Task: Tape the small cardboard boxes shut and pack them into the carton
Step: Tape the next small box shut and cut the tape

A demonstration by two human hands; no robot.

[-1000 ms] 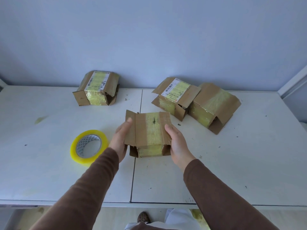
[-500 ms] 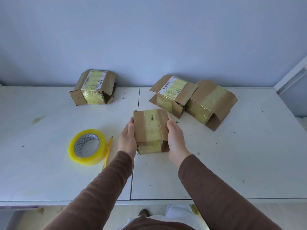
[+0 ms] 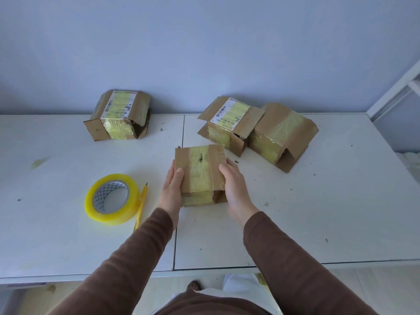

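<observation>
**Cardboard box pressed shut between two hands**

Cardboard flaps that stood splayed a second ago now lie flat on the small box (image 3: 200, 173), which sits at the middle of the white table (image 3: 318, 212), across the seam between its two panels. The left hand (image 3: 171, 189) grips the box's left side, thumb over the top edge and fingers down the wall. The right hand (image 3: 235, 185) holds the right side, its fingers curled over the top flap. A yellowish tape strip with a dark mark in it runs down the middle of the lid and over the near face. Both hands have drawn closer together than in the earlier frames, and the box looks squarer.

Just left of the left wrist lies a yellow pencil (image 3: 141, 205), touching the roll of yellow tape (image 3: 111, 198); the pencil was hidden a second ago.

Behind the held box, near the wall, stand three more taped boxes with loose flaps: a labelled box (image 3: 118, 115) at the far left, a second labelled box (image 3: 229, 123) to the right of centre, and a plain box (image 3: 284, 135) touching it. Brown sleeves (image 3: 295, 264) cover both forearms.
</observation>
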